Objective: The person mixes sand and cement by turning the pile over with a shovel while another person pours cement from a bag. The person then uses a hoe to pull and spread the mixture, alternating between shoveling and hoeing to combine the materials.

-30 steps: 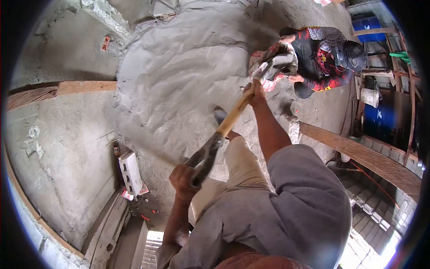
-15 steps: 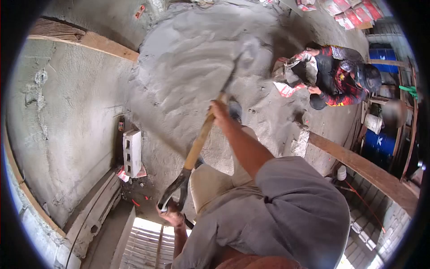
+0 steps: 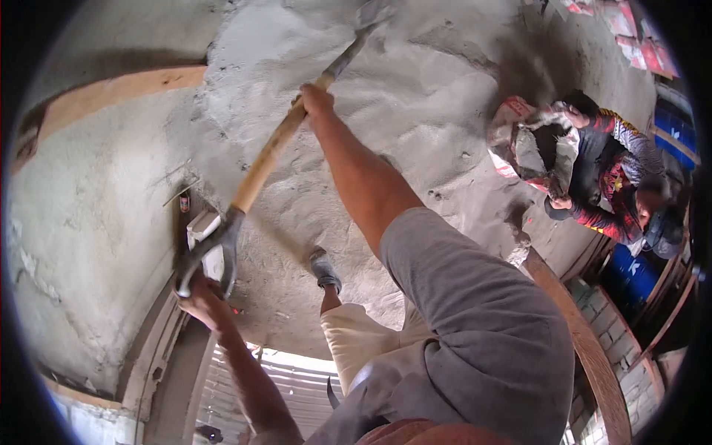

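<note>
A shovel (image 3: 268, 157) with a wooden shaft slants across the view. My left hand (image 3: 204, 302) is wrapped round its dark D-shaped handle at lower left. Further up, my right hand (image 3: 317, 101) closes round the shaft near the metal socket. At the top edge the blade (image 3: 376, 12) rests on or in a broad heap of grey powdery mix (image 3: 430, 89); its tip is hard to make out. My shod foot (image 3: 324, 268) stands on the grey-covered floor below the shaft.
At right a crouching co-worker (image 3: 619, 174) holds an open paper sack (image 3: 513, 137) over the heap's edge. Red-and-white bags (image 3: 621, 22) are stacked beyond. A hollow block (image 3: 205, 233) stands by the left wall. Timber beams (image 3: 582, 348) and blue drums (image 3: 632, 271) lie rightward.
The shovel has moved left and farther away, both hands still on it, its blade now at the top edge. My view has shifted, and the co-worker with the sack appears farther right and lower.
</note>
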{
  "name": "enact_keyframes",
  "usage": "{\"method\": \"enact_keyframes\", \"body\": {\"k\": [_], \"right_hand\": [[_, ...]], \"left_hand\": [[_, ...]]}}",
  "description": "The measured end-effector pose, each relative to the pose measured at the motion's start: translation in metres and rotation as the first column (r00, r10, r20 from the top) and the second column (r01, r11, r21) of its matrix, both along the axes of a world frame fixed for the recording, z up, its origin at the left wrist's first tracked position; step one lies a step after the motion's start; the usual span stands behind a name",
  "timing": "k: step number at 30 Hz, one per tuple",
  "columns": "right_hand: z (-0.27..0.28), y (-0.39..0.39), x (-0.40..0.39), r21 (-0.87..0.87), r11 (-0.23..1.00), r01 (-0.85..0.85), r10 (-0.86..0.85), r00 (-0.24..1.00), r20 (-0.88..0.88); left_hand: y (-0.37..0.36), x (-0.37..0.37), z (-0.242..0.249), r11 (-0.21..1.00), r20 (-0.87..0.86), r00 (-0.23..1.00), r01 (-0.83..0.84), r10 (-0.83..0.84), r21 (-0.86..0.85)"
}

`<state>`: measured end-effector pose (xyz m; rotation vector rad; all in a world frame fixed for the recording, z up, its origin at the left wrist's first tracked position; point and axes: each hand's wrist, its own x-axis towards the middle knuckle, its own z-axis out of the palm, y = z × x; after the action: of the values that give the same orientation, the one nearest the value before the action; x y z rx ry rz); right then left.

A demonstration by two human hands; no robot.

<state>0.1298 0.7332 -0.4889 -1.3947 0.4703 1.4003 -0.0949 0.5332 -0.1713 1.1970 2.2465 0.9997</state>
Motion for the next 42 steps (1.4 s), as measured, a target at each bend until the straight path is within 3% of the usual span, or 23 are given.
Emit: {"method": "enact_keyframes", "body": {"k": [1, 6, 9, 11, 14, 17, 18, 19, 20, 22, 24, 28, 29, 30, 33, 36, 37, 39, 40, 41, 42], "right_hand": [[0.007, 0.013, 0.027, 0.056, 0.998, 0.035, -0.032, 0.998, -0.051], [0.041, 0.02, 0.131, 0.091, 0.957, 0.275, -0.263, 0.956, -0.127], [0.045, 0.005, 0.165, 0.115, 0.919, 0.376, -0.352, 0.917, -0.187], [0.038, -0.013, 0.174, 0.052, 0.915, 0.4, -0.386, 0.905, -0.176], [0.056, -0.06, 0.178, 0.034, 0.867, 0.497, -0.476, 0.846, -0.24], [0.043, -0.128, 0.171, 0.077, 0.863, 0.499, -0.46, 0.841, -0.286], [0.035, -0.147, 0.171, 0.076, 0.863, 0.5, -0.451, 0.83, -0.328], [0.043, -0.165, 0.171, 0.093, 0.862, 0.499, -0.448, 0.834, -0.322], [0.056, -0.185, 0.169, 0.049, 0.89, 0.453, -0.409, 0.842, -0.352], [0.083, -0.219, 0.155, 0.021, 0.912, 0.409, -0.372, 0.85, -0.372], [0.115, -0.248, 0.127, 0.05, 0.948, 0.315, -0.301, 0.935, -0.188], [0.187, -0.313, 0.042, 0.11, 0.982, 0.152, -0.149, 0.988, -0.031], [0.184, -0.33, 0.016, 0.112, 0.99, 0.085, -0.081, 0.996, -0.04], [0.176, -0.346, -0.01, 0.115, 0.993, 0.012, -0.007, 0.999, -0.05], [0.176, -0.388, -0.095, 0.111, 0.994, -0.023, 0.042, 0.983, -0.176], [0.136, -0.437, -0.174, 0.071, 0.997, 0.019, 0.004, 0.95, -0.313], [0.138, -0.447, -0.175, 0.052, 0.999, 0.009, 0.008, 0.944, -0.33], [0.149, -0.448, -0.169, -0.25, 0.963, -0.1, -0.008, 0.918, -0.396], [0.131, -0.457, -0.163, -0.186, 0.974, -0.133, 0.066, 0.943, -0.326], [0.099, -0.466, -0.151, -0.117, 0.979, -0.167, 0.134, 0.96, -0.247], [0.064, -0.464, -0.128, -0.186, 0.973, -0.136, 0.101, 0.977, -0.187]], "left_hand": [[0.017, -0.007, -0.014, 0.986, -0.017, 0.998, -0.07, 0.068, -0.151], [0.119, 0.036, -0.016, 0.957, 0.063, 0.956, 0.288, -0.285, -0.031], [0.146, 0.062, 0.006, 0.927, 0.169, 0.919, 0.369, -0.355, -0.06], [0.149, 0.074, 0.021, 0.908, 0.151, 0.905, 0.411, -0.397, -0.076], [0.136, 0.078, 0.041, 0.848, 0.081, 0.856, 0.516, -0.51, -0.119], [0.096, 0.074, 0.054, 0.825, 0.122, 0.836, 0.548, -0.535, -0.14], [0.075, 0.062, 0.053, 0.779, 0.179, 0.773, 0.625, -0.609, -0.047], [0.051, 0.061, 0.062, 0.769, 0.059, 0.776, 0.63, -0.628, -0.112], [0.019, 0.043, 0.057, 0.741, 0.045, 0.74, 0.67, -0.671, 0.036], [-0.048, 0.027, 0.079, 0.835, 0.048, 0.842, 0.539, -0.537, -0.112], [-0.11, 0.011, 0.104, 0.89, 0.107, 0.893, 0.447, -0.438, -0.086], [-0.231, -0.097, 0.098, 0.956, 0.33, 0.92, 0.266, -0.213, -0.122], [-0.265, -0.128, 0.09, 0.989, 0.37, 0.924, 0.134, -0.1, -0.068], [-0.283, -0.138, 0.107, 0.986, 0.389, 0.919, 0.003, 0.063, -0.168], [-0.347, -0.189, 0.129, 0.969, 0.197, 0.972, -0.079, 0.126, -0.233], [-0.392, -0.205, 0.148, 0.911, 0.114, 0.933, -0.297, 0.34, -0.287], [-0.401, -0.202, 0.157, 0.895, 0.073, 0.933, -0.314, 0.353, -0.316], [-0.399, -0.184, 0.158, 0.876, 0.024, 0.929, -0.341, 0.37, -0.341], [-0.395, -0.176, 0.151, 0.871, -0.035, 0.937, -0.336, 0.347, -0.359], [-0.379, -0.152, 0.142, 0.865, -0.021, 0.957, -0.269, 0.288, -0.423], [-0.386, -0.175, 0.111, 0.835, 0.219, 0.88, -0.281, 0.421, -0.474]]}}
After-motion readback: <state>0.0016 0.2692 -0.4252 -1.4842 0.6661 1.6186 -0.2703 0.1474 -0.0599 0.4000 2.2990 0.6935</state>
